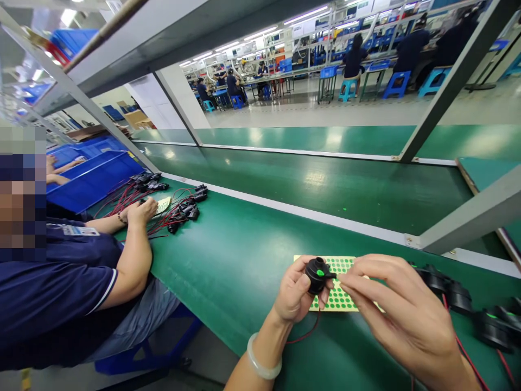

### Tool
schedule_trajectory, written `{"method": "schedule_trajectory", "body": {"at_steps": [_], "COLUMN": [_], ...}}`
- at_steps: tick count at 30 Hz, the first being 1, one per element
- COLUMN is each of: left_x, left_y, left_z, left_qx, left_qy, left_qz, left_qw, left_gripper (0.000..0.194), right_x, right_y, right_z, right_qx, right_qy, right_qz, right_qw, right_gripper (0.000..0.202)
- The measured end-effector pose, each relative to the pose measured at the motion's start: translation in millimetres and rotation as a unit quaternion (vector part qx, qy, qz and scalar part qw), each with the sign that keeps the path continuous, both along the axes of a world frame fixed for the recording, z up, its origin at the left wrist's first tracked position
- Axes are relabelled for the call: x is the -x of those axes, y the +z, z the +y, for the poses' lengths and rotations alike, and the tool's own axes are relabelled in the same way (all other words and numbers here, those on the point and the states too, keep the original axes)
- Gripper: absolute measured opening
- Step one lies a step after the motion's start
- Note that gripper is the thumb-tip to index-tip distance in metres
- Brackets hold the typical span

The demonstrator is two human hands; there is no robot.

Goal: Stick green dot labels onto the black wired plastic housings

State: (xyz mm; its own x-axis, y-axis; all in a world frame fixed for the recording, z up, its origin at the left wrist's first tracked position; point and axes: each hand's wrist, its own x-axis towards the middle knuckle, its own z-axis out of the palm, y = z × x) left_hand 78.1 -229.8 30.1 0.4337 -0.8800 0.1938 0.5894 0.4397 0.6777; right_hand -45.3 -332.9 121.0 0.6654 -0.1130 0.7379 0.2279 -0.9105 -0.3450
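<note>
My left hand (296,290) is closed around a small black pump-like part (314,283), with its round spout facing up and a side nozzle pointing right. A green dot (321,273) shows on the part's top, and a red wire (311,332) hangs below it. Close to the nozzle's end, the thumb and fingertips of my right hand (401,304) are pinched together; anything between them is too small to make out. Beneath both hands lies a pale yellow sheet of green round stickers (340,301), partly covered by them.
More black parts with red wires (458,293) lie at the right. On my left a co-worker (73,282) handles another sticker sheet (163,205) beside a pile of wired parts (185,212). Blue bins (97,179) stand beyond. A metal post (472,212) rises at the right.
</note>
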Motion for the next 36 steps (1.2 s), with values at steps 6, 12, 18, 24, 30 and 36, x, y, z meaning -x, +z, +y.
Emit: {"method": "schedule_trajectory", "body": {"at_steps": [6,12,18,24,30,36], "left_x": [1.9,0.8,-2.1,-1.0,0.3,-0.8], "left_y": [4.0,2.2,0.5,-2.6,-5.3,-3.9], "left_z": [1.6,0.6,0.4,-2.2,-4.0,-4.5], "left_qx": [-0.022,-0.028,-0.050,-0.041,-0.019,0.000], "left_qy": [-0.001,0.005,0.018,0.001,-0.015,-0.020], "left_qz": [0.008,0.002,-0.003,-0.001,0.022,0.044], "left_qw": [1.000,1.000,0.999,0.999,0.999,0.999], "left_gripper": [0.042,0.045,0.043,0.038,0.041,0.037], "right_x": [-6.7,-9.6,-14.2,-13.9,-6.1,-7.6], "right_y": [-4.4,-10.0,-14.8,-11.7,-7.5,-9.6], "right_z": [-1.7,-1.6,-4.5,-11.3,-9.7,-11.3], "right_qx": [0.094,0.115,0.106,0.008,0.022,0.056], "right_qy": [0.043,0.033,0.016,0.031,0.028,0.024], "right_qz": [0.049,0.051,0.052,0.028,0.039,0.074], "right_qw": [0.993,0.992,0.993,0.999,0.999,0.995], "right_gripper": [0.024,0.023,0.024,0.024,0.025,0.023]}}
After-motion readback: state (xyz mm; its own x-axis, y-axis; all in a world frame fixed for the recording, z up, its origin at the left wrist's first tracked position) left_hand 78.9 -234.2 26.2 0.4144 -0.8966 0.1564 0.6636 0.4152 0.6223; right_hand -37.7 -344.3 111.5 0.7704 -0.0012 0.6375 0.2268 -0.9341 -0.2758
